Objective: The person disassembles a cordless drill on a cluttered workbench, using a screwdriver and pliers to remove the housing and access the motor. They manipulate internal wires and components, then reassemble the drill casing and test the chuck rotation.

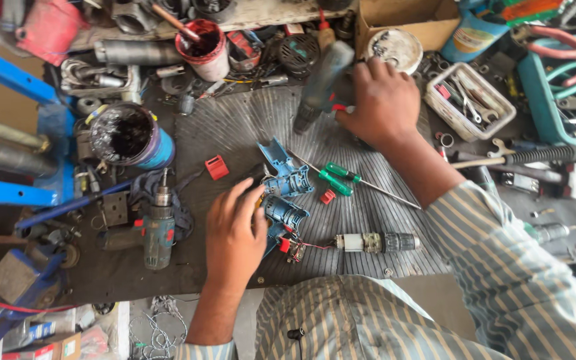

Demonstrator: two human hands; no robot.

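Left hand (235, 233): I see it resting, fingers loose, on the opened blue drill housing (281, 200).
Right hand (381, 100): clamped on a teal drill (321, 80) beyond it.
Between hands: green screwdriver (341, 175).

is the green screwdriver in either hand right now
No: the green screwdriver lies on the mat, apart from both; the left hand rests on the blue housing, the right hand grips a drill.

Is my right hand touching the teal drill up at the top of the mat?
Touching. The head view shows the right hand with its fingers wrapped over the handle end of the teal drill, with no gap between them.
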